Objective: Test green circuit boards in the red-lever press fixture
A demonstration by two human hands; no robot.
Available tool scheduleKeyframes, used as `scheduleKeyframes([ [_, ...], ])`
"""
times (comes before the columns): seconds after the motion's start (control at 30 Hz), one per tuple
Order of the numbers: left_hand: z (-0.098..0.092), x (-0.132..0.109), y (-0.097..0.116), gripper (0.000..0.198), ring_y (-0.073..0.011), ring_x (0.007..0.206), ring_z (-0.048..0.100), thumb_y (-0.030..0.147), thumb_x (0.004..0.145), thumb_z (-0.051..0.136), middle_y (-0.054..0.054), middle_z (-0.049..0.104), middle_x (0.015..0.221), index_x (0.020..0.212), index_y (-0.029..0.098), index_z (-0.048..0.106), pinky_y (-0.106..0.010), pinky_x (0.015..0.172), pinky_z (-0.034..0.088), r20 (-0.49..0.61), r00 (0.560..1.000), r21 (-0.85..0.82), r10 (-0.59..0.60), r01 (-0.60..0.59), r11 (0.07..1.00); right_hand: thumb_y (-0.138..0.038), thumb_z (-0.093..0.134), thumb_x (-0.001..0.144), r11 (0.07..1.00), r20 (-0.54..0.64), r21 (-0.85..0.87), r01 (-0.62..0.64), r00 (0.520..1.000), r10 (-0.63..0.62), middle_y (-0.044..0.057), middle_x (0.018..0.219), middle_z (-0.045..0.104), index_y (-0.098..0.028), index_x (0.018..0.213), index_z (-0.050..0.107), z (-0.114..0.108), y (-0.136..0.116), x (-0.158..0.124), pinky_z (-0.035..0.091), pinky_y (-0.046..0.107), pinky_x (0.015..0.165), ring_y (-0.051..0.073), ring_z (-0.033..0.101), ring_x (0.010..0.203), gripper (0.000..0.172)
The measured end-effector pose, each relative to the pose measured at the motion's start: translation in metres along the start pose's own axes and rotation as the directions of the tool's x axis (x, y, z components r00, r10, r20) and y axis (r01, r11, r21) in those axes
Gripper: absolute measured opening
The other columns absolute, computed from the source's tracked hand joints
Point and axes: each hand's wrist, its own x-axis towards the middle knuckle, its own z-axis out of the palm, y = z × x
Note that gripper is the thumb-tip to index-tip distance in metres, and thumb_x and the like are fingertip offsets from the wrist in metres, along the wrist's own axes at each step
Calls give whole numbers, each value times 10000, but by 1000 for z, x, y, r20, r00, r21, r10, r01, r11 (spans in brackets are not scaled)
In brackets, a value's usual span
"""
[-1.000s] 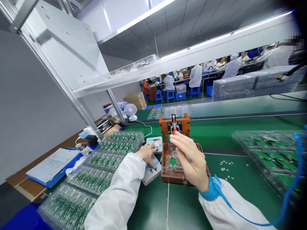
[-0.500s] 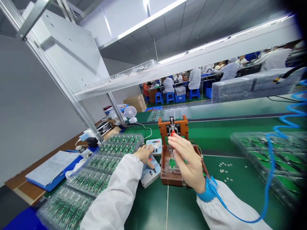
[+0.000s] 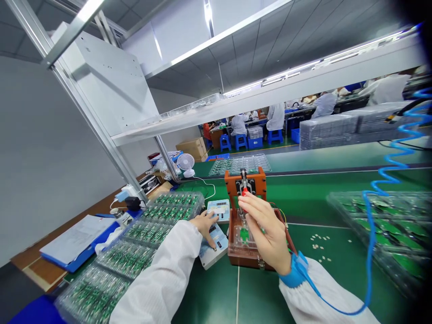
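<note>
My left hand lies with fingers spread across two small pale-blue boxes with displays, the rear box and the front box. Its thumb touches the front one. My right hand, wearing a blue wrist strap, has its fingers stretched out against the red handle of a toggle clamp on an orange-brown test fixture. The fingers do not wrap round the handle. Inside the fixture, below the clamp, a green circuit board shows under clear plastic, partly hidden by my right hand.
Clear trays of circuit boards line the left side; another such tray stands at right. Small pale pieces lie scattered right of the fixture. A coiled blue cord hangs at right. A white fan stands behind.
The view has shifted slightly, moving the scene a little down and right. Red digits lit on the boxes earlier now look dark. Both hands keep their places.
</note>
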Motion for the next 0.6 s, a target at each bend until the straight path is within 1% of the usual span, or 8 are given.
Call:
scheduleKeyframes([
  [0.13, -1, -1, 3, 1494, -456, 1544, -55, 701, 444, 888, -144, -46, 1697, 1632, 224, 118, -661, 1231, 134, -14, 1000, -20, -2, 2, 1000, -22, 485, 987, 1000, -3, -3, 5, 1000, -5, 36, 1409, 625, -314, 1429, 576, 0, -1, 0, 500, 467, 1114, 263, 527, 1370, 537],
  [0.27, 1, 1, 2, 1500, -474, 1537, -58, 711, 416, 895, -145, -47, 1699, 1626, 249, 138, -676, 1223, 138, -22, 1000, -32, -2, 1, 999, -11, 485, 984, 1000, -1, -2, 9, 1000, -9, 36, 1407, 623, -309, 1428, 577, 0, 0, -1, 489, 463, 1119, 255, 530, 1360, 542],
  [0.37, 4, 3, -1, 1510, -471, 1537, -67, 717, 422, 891, -141, -70, 1697, 1630, 254, 112, -681, 1218, 144, -8, 1000, -24, 0, 0, 1000, -9, 485, 986, 1000, 4, -1, 2, 1000, -2, 37, 1410, 621, -310, 1434, 570, 0, 0, -2, 487, 473, 1120, 258, 525, 1365, 547],
  [0.47, 6, 8, -2, 1542, -460, 1536, -102, 711, 408, 898, -140, -96, 1693, 1633, 249, 84, -672, 1226, 102, 5, 1000, -13, -15, 15, 1000, -17, 484, 990, 1000, 5, -5, 0, 1000, 0, 42, 1408, 624, -309, 1429, 576, 0, 0, -1, 489, 496, 1117, 269, 523, 1368, 535],
  [0.53, 7, 11, -2, 1563, -463, 1531, -118, 701, 370, 912, -140, -100, 1692, 1632, 249, 107, -668, 1230, 68, -9, 1000, -12, -24, 24, 1000, -33, 491, 993, 1000, -3, -20, 5, 1000, -5, 46, 1397, 634, -311, 1426, 580, 0, -1, 0, 509, 505, 1098, 277, 541, 1353, 523],
  [0.6, 6, 11, -2, 1571, -469, 1529, -118, 700, 347, 918, -135, -96, 1692, 1630, 255, 127, -677, 1226, 68, -12, 1000, -22, -21, 21, 1000, -57, 497, 999, 999, -8, -39, 8, 1000, -8, 50, 1387, 642, -314, 1421, 587, 0, -2, 0, 535, 508, 1070, 286, 564, 1330, 502],
])
